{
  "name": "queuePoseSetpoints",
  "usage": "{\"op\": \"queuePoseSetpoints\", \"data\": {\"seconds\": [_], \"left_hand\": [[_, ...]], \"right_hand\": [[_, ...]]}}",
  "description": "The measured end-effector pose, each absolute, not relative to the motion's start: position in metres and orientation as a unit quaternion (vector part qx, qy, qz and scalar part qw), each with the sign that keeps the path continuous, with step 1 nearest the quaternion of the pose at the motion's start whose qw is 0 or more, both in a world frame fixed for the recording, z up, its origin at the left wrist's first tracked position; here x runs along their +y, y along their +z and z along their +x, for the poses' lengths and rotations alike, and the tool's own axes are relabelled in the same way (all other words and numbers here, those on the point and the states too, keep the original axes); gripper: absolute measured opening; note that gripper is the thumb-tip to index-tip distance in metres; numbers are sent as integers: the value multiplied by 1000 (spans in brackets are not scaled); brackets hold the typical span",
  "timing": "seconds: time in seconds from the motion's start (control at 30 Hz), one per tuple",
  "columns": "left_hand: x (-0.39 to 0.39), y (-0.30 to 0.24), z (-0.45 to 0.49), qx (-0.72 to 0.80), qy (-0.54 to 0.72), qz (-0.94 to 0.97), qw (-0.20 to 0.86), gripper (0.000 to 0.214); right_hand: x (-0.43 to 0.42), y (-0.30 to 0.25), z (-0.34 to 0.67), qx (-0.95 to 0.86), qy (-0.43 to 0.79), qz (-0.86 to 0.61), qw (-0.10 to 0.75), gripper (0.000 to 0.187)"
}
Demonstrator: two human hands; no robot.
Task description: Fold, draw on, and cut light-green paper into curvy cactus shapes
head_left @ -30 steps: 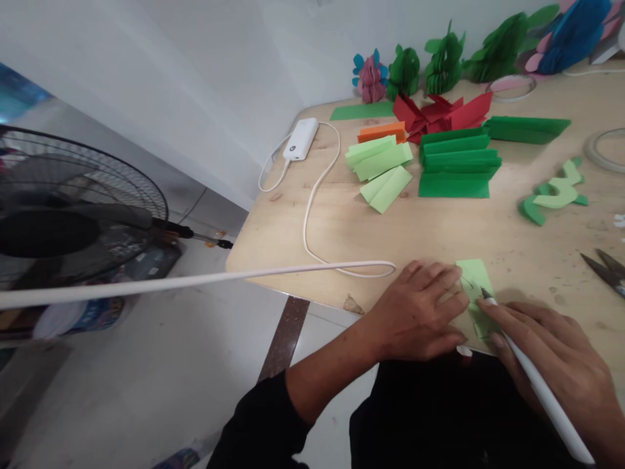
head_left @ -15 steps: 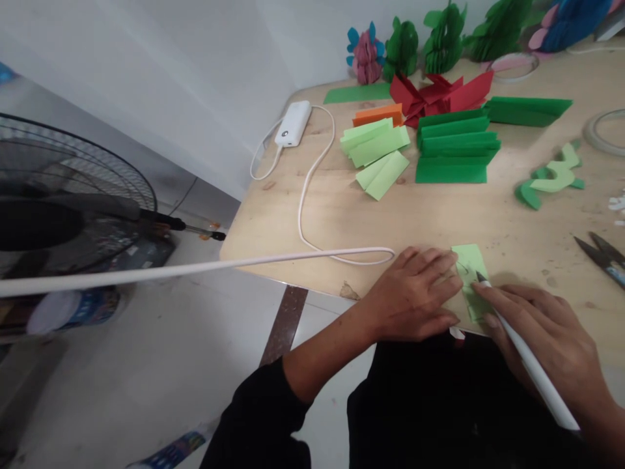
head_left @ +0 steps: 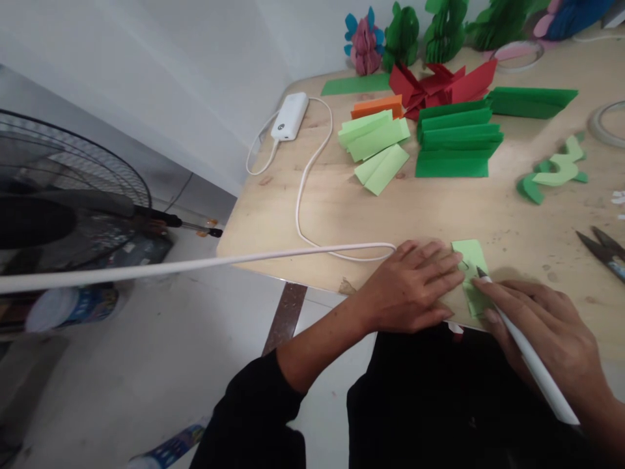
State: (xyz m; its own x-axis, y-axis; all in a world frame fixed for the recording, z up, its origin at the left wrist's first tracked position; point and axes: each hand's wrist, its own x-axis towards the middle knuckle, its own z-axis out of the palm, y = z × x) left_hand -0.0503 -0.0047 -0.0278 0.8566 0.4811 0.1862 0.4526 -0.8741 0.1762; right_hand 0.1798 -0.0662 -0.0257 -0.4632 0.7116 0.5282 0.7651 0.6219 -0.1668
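A small light green paper (head_left: 469, 251) lies at the table's near edge, with a short dark curved line drawn on it. My left hand (head_left: 413, 286) rests flat, fingers outstretched, its fingertips on the paper's left edge. Pinched in my right hand (head_left: 551, 332) is a white pen (head_left: 537, 371), slanted, its dark tip at the paper's surface. The lower right of the paper is partly hidden by my right fingers.
Folded light green papers (head_left: 375, 137), dark green papers (head_left: 454, 146) and red papers (head_left: 442, 88) lie further back. Scissors (head_left: 605, 251) lie at right, near wavy green cutouts (head_left: 556, 170). A white cable (head_left: 312, 253) crosses from a power bank (head_left: 290, 117). A fan (head_left: 63, 195) stands left.
The view has shifted slightly, so the table items sit a little higher. My left hand stays on the paper; the pen tip remains at nearly the same spot on it.
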Motion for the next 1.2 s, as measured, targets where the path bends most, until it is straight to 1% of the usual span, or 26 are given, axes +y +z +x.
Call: {"op": "queuePoseSetpoints", "data": {"seconds": [0.33, 0.5, 0.63, 0.83, 0.97, 1.1, 1.2], "left_hand": [[-4, -27, -51, 242, 100, 964, 54, 55], [-4, -28, -51, 242, 110, 962, 54, 54], [-4, -28, -52, 241, 111, 963, 54, 54], [-4, -30, -52, 241, 116, 962, 57, 55], [-4, -31, -52, 238, 119, 962, 55, 54], [-3, -31, -52, 239, 126, 961, 61, 55], [-3, -31, -52, 239, 129, 960, 64, 55]], "right_hand": [[-67, -24, 182, -851, -35, -443, 282, 59], [-68, -22, 184, -837, -5, -467, 286, 56], [-75, -21, 186, -816, 18, -504, 283, 46], [-79, -11, 184, -747, 127, -558, 339, 29], [-75, -8, 181, -705, 167, -611, 320, 18], [-71, -9, 178, -669, 163, -658, 304, 24], [-68, -8, 176, -668, 163, -660, 304, 26]]}}
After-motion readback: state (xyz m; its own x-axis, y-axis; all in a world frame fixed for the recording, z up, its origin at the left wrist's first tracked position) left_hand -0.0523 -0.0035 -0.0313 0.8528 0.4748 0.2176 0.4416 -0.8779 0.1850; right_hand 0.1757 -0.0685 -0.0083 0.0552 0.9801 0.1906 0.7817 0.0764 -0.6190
